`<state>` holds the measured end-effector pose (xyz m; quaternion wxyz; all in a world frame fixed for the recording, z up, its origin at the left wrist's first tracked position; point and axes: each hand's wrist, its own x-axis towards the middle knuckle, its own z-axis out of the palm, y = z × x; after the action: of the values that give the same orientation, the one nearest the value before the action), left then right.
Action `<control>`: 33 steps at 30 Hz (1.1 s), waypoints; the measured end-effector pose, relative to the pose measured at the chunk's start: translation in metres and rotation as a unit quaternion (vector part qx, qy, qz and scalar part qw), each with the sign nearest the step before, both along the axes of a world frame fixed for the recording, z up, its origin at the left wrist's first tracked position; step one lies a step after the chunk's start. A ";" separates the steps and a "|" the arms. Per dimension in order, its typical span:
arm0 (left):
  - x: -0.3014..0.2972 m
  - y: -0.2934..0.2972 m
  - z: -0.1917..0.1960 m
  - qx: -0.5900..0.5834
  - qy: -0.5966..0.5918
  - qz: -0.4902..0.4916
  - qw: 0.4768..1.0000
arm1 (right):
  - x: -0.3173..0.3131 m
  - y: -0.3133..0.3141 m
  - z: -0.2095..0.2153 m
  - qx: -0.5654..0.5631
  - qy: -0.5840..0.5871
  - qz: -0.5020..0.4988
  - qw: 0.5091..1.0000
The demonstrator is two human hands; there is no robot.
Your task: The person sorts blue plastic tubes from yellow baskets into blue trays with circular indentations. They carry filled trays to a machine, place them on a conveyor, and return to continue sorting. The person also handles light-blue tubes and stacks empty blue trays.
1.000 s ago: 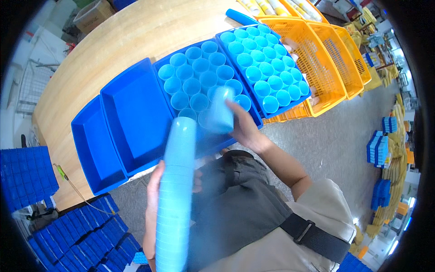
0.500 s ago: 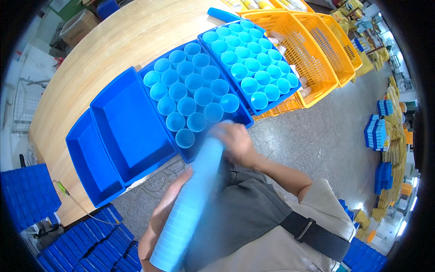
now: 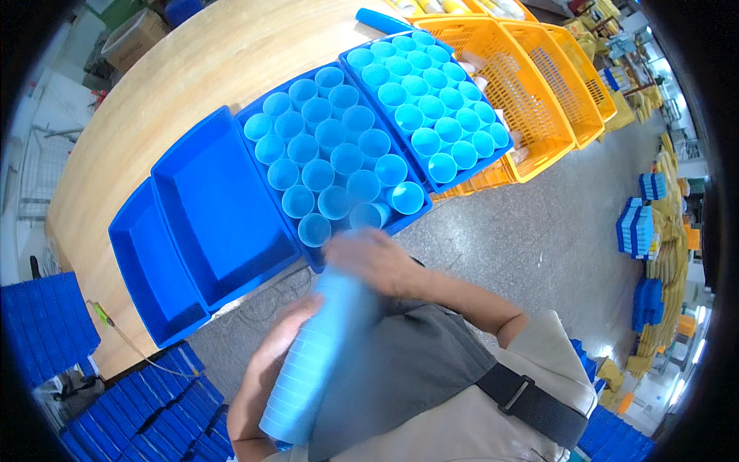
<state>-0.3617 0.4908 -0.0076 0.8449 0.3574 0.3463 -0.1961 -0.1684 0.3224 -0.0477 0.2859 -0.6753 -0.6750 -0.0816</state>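
Observation:
My left hand (image 3: 296, 316) is wrapped round a long stack of nested light blue cups (image 3: 308, 369), held slanting across my front. At the stack's upper end is my right hand (image 3: 369, 262), smeared by motion; its fingers cover the end, and I cannot tell whether they grip a cup. Just beyond it, a blue tray (image 3: 240, 127) holds rows of light blue cups, mouths up. One cup (image 3: 369, 215) right by my right hand is tilted and blurred. At the tray's right front corner stands another cup (image 3: 406, 198).
Two blue trays (image 3: 223, 208) without cups lie to the left on the wooden table (image 3: 177, 69). On the right, another cup-filled blue tray (image 3: 435, 181) borders yellow crates (image 3: 550, 150). A blue cylinder (image 3: 381, 21) lies behind. Stacked blue trays (image 3: 138, 408) stand at lower left.
Two more cups show in the tray's right front corner. My right hand has moved left and toward me, onto the stack's upper end. The stack looks shorter and less far extended.

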 end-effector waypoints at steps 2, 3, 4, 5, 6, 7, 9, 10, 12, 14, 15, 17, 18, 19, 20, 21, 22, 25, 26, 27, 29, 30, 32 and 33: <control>-0.007 0.004 0.008 0.036 -0.044 -0.040 0.998 | 0.003 0.005 0.013 -0.033 0.008 0.004 0.999; -0.011 0.006 0.012 0.028 -0.017 -0.021 0.999 | 0.006 0.007 0.016 -0.048 -0.009 -0.039 0.998; -0.015 0.007 0.018 0.018 -0.013 0.001 1.000 | 0.012 0.010 0.015 -0.036 -0.059 -0.072 0.995; -0.019 0.008 0.023 0.008 -0.009 0.023 1.000 | 0.017 0.013 0.012 -0.177 0.061 -0.189 0.964; -0.023 0.009 0.029 -0.009 -0.001 0.044 0.999 | 0.023 0.014 0.008 -0.119 0.160 -0.240 0.950; -0.026 0.009 0.035 -0.027 0.006 0.065 0.998 | 0.025 0.016 0.001 -0.050 0.344 -0.247 0.904; -0.031 0.006 0.041 -0.024 0.043 0.101 0.994 | 0.023 0.018 -0.012 0.018 0.461 -0.242 0.854; -0.032 0.003 0.043 -0.031 0.017 0.114 0.993 | 0.019 0.021 -0.017 -0.014 0.414 -0.228 0.881; -0.034 0.000 0.044 0.013 0.004 0.155 0.988 | 0.007 0.024 -0.021 -0.125 0.306 -0.214 0.919; -0.035 -0.001 0.042 0.053 -0.018 0.164 0.985 | -0.004 0.027 -0.017 -0.126 0.024 -0.162 0.978; -0.035 0.000 0.041 0.084 -0.035 0.166 0.982 | -0.008 0.030 -0.013 -0.117 0.049 -0.107 0.986; -0.035 0.004 0.039 0.047 -0.018 0.157 0.986 | -0.010 0.033 -0.006 -0.114 0.094 -0.043 0.988; -0.036 0.006 0.039 0.044 -0.030 0.158 0.986 | -0.009 0.035 -0.006 -0.115 0.082 -0.067 0.988; -0.037 0.008 0.039 0.038 -0.019 0.157 0.987 | -0.007 0.035 -0.007 -0.150 0.074 -0.081 0.982; -0.037 0.009 0.038 0.042 -0.021 0.160 0.986 | -0.005 0.036 -0.010 -0.164 0.066 -0.077 0.981; -0.038 0.010 0.038 0.050 -0.036 0.164 0.985 | -0.003 0.035 -0.015 -0.168 0.094 -0.108 0.975; -0.039 0.011 0.037 0.045 -0.024 0.176 0.983 | -0.001 0.034 -0.021 -0.150 0.105 -0.099 0.978; -0.040 0.013 0.031 0.045 -0.033 0.194 0.979 | 0.005 0.025 -0.030 -0.148 0.138 -0.115 0.973; -0.041 0.014 0.029 0.034 -0.019 0.196 0.980 | 0.010 0.020 -0.027 -0.151 0.128 -0.135 0.971; -0.041 0.016 0.026 0.032 -0.020 0.193 0.980 | 0.014 0.017 -0.021 -0.159 0.117 -0.133 0.971; -0.042 0.018 0.022 0.036 -0.018 0.196 0.980 | 0.031 0.008 0.000 -0.132 0.087 -0.227 0.961; -0.043 0.019 0.021 0.041 -0.014 0.202 0.978 | 0.044 0.001 0.016 -0.190 0.092 -0.270 0.940; -0.043 0.020 0.019 0.042 -0.011 0.210 0.977 | 0.060 -0.006 0.033 -0.091 0.173 -0.312 0.930; -0.043 0.020 0.019 0.039 -0.011 0.213 0.976 | 0.064 -0.006 0.036 -0.117 0.256 -0.306 0.909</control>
<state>-0.4049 0.5107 0.0118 0.8565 0.3101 0.4124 0.0063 -0.1043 0.3161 -0.0116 0.3289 -0.8751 -0.3433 0.0903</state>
